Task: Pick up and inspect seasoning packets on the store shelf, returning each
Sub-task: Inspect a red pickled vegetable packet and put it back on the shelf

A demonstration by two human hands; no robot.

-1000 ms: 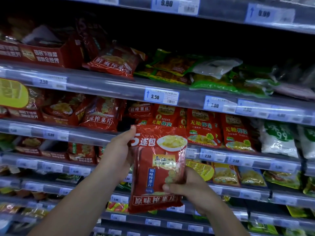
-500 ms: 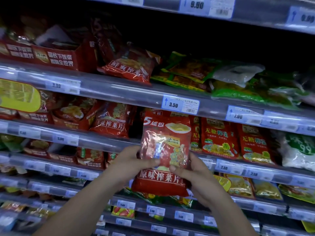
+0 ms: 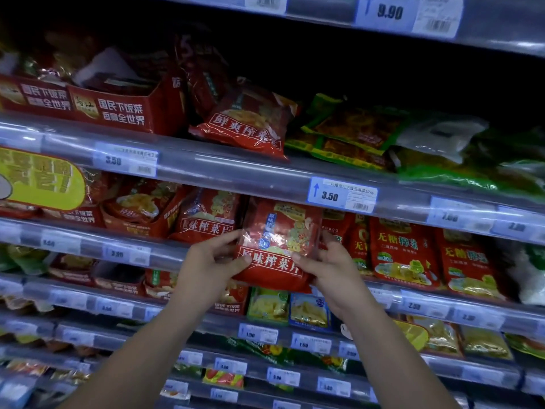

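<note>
A red seasoning packet (image 3: 278,246) with white Chinese lettering is held upright between both hands, its top tucked under the shelf rail (image 3: 241,178) of the second shelf. My left hand (image 3: 211,261) grips its lower left edge, thumb across the front. My right hand (image 3: 331,267) grips the lower right edge, fingers behind the packet. The packet's upper part sits among other red packets (image 3: 206,219) on that shelf, right beside a matching one.
Red packets with green print (image 3: 402,255) stand to the right. Green bags (image 3: 356,134) and red cartons (image 3: 118,110) fill the shelf above. Price tags such as 3.50 (image 3: 342,196) line the rails. Lower shelves hold small yellow and blue packets (image 3: 289,308).
Both hands have carried the packet up and forward, from held out in front of me to its top sliding into the second shelf. The view has moved closer to the shelves.
</note>
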